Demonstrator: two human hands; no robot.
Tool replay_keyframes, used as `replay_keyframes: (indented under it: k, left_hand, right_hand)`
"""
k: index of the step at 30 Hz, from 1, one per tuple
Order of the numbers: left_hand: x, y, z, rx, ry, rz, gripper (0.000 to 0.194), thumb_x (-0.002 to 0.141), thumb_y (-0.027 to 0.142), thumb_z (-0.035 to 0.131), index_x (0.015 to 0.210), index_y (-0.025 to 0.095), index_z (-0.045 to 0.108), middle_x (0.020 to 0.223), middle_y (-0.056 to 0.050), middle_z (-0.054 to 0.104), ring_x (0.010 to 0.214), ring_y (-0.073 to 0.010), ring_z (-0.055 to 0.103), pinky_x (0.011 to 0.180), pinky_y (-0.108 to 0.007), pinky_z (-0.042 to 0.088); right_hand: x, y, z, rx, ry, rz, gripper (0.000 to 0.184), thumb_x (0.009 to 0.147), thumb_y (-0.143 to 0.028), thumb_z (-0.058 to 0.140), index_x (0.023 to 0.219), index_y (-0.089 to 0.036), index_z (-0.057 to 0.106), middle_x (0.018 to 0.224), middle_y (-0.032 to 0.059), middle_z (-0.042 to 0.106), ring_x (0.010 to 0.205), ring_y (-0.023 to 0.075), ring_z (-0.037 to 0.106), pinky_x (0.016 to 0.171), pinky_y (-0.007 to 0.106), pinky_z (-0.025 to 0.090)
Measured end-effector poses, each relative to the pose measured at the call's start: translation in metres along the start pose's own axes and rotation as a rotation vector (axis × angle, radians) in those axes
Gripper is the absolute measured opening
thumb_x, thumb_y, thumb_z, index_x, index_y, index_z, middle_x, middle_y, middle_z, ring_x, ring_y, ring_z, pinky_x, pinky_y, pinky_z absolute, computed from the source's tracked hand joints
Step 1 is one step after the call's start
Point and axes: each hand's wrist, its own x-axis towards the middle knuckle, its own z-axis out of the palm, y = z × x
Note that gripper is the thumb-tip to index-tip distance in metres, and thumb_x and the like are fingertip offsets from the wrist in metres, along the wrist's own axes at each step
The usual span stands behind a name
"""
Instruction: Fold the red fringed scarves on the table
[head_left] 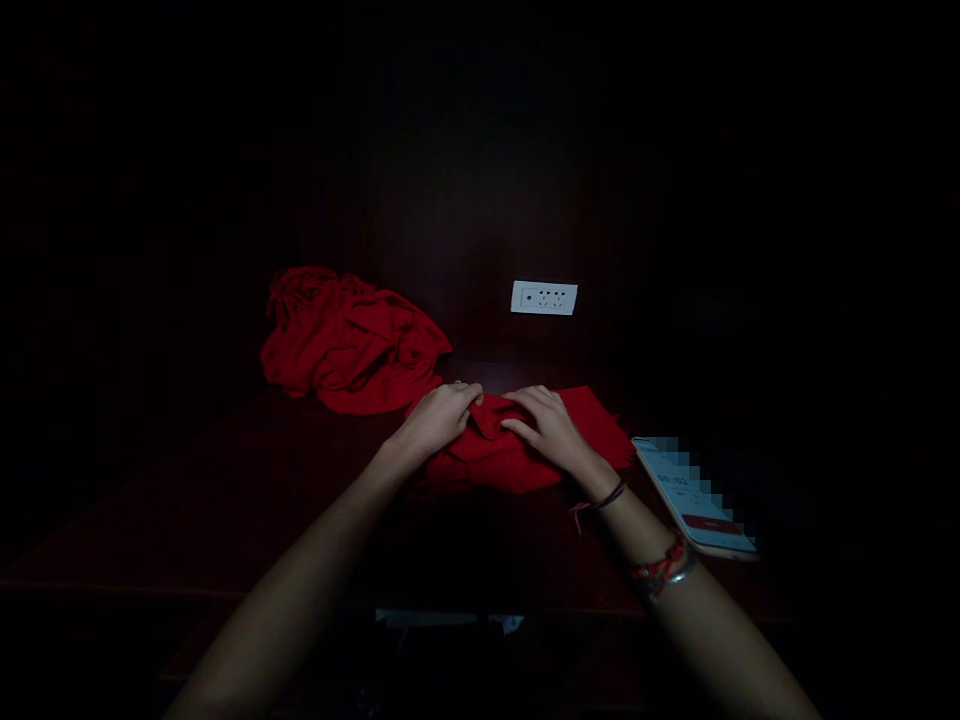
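Observation:
A red cloth (495,470) lies in folds on the dark table, under both of my hands. My left hand (448,412) is closed on its far left part, fingers bent over a raised fold. My right hand (547,425) rests on the cloth just to the right, its thumb and fingers apart with red fabric showing between them. Past the right wrist, a flat section of the cloth reaches toward the phone. Some fingertips are hidden in the folds.
A heap of red fabric (352,345) with fringe-like strands sits at the back left. On the right lies a lit phone (690,500), partly pixelated. A white wall socket (544,297) is behind the table (225,520). Pale items (427,617) show below the front edge. The surroundings are very dark.

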Motion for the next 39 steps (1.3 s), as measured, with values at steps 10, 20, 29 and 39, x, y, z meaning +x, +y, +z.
replay_keyframes:
  k: [10, 20, 29, 39]
  left_hand:
    - [-0.001, -0.015, -0.011, 0.069, 0.058, -0.051, 0.025, 0.059, 0.002, 0.039, 0.076, 0.018, 0.047, 0.076, -0.003, 0.052, 0.071, -0.016, 0.05, 0.063, -0.024, 0.039]
    - [-0.002, -0.035, -0.015, 0.206, -0.006, -0.123, 0.02, 0.069, 0.013, 0.046, 0.085, 0.018, 0.057, 0.089, -0.004, 0.055, 0.081, -0.0177, 0.051, 0.069, -0.025, 0.04]
    - [0.002, -0.01, -0.001, 0.071, -0.06, -0.044, 0.022, 0.075, 0.015, 0.042, 0.088, 0.016, 0.059, 0.084, -0.005, 0.058, 0.081, -0.0157, 0.053, 0.075, -0.027, 0.039]
    - [0.003, 0.0, -0.002, 0.124, -0.018, -0.038, 0.024, 0.08, 0.024, 0.036, 0.081, 0.014, 0.058, 0.077, -0.005, 0.059, 0.074, -0.0155, 0.053, 0.069, -0.025, 0.039]
  right_hand:
    - [0.001, 0.002, -0.002, 0.043, 0.098, 0.109, 0.008, 0.074, -0.022, 0.051, 0.071, -0.018, 0.058, 0.071, 0.0025, 0.059, 0.068, 0.0145, 0.049, 0.064, 0.025, 0.036]
    - [-0.002, 0.028, -0.011, 0.037, 0.105, 0.316, 0.007, 0.072, -0.021, 0.052, 0.07, -0.017, 0.057, 0.072, 0.0031, 0.059, 0.069, 0.0151, 0.051, 0.065, 0.026, 0.038]
    - [0.0, -0.005, 0.002, -0.035, -0.081, -0.077, 0.033, 0.074, -0.035, 0.049, 0.103, -0.02, 0.05, 0.097, 0.0051, 0.054, 0.093, 0.017, 0.043, 0.085, 0.033, 0.028]
    - [0.002, -0.017, 0.012, -0.174, -0.019, 0.014, 0.023, 0.079, -0.031, 0.042, 0.092, -0.017, 0.055, 0.083, 0.0045, 0.059, 0.081, 0.0163, 0.047, 0.083, 0.034, 0.026]
